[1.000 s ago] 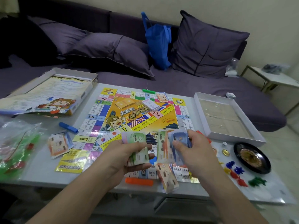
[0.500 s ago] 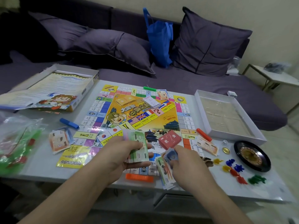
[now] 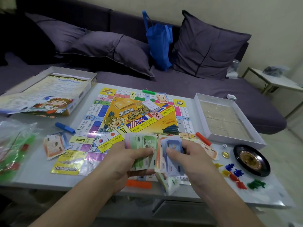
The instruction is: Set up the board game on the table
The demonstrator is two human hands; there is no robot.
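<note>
Currently sorting play money over the near edge of the board (image 3: 131, 122), which lies flat mid-tabletop (image 3: 32, 176). Left hand (image 3: 124, 161) grips the green notes (image 3: 142, 149), thumb curled over the top, fingers under. Right hand (image 3: 188, 159) pinches a fanned stack of blue and orange notes (image 3: 170, 156), thumb pressed on the top blue one. The two stacks touch edge to edge between the hands.

How I'd do the step well:
- Keep each colour in its own stack. Peel the top note with the right thumb, pass it across only if it matches green.
- Notes are thin and slick, so the fan will probably slip if the pinch relaxes. Square the stack against the tabletop first.
- More loose notes (image 3: 168, 184) lie under the right wrist at the front edge, close to sliding off. Pull them in before dealing further.
- Two dealt piles are already out: one left of the board (image 3: 54, 145), one right by the red marker (image 3: 203, 138). Match that pattern for the other seats, by the orange marker (image 3: 139, 184) and green marker (image 3: 148, 92).

Surroundings: card deck (image 3: 150, 105) on the board's centre; pawns (image 3: 234, 174), die (image 3: 224, 146), gold token (image 3: 225, 154) and roulette wheel (image 3: 251, 159) at right; empty box tray (image 3: 229, 138) beyond them. Blue marker (image 3: 65, 128), box lid with rules sheet (image 3: 45, 95) and bag of plastic pieces (image 3: 13, 149) at left. Keep elbows clear of the pawns while dealing.
</note>
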